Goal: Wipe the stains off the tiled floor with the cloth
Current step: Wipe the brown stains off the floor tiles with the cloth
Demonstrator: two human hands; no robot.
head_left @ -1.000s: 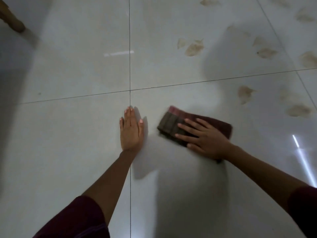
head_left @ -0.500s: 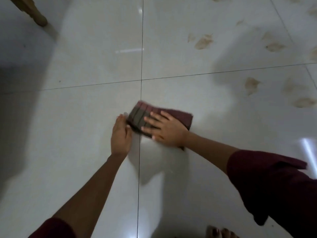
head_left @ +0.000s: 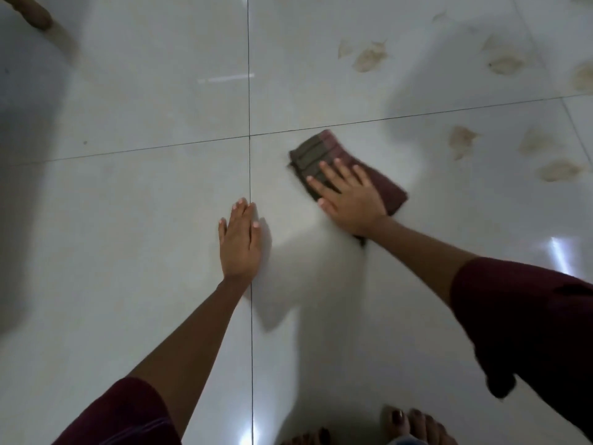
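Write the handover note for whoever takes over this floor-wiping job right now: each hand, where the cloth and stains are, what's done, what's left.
Left hand: flat on the tiled floor, fingers straight, bracing.
Right hand: pressing flat on the folded cloth.
The tile near the hands looks free of stains.
Left to do: brown stains to the right of the cloth and on the far tiles are unwiped; the cloth is not on any of them.
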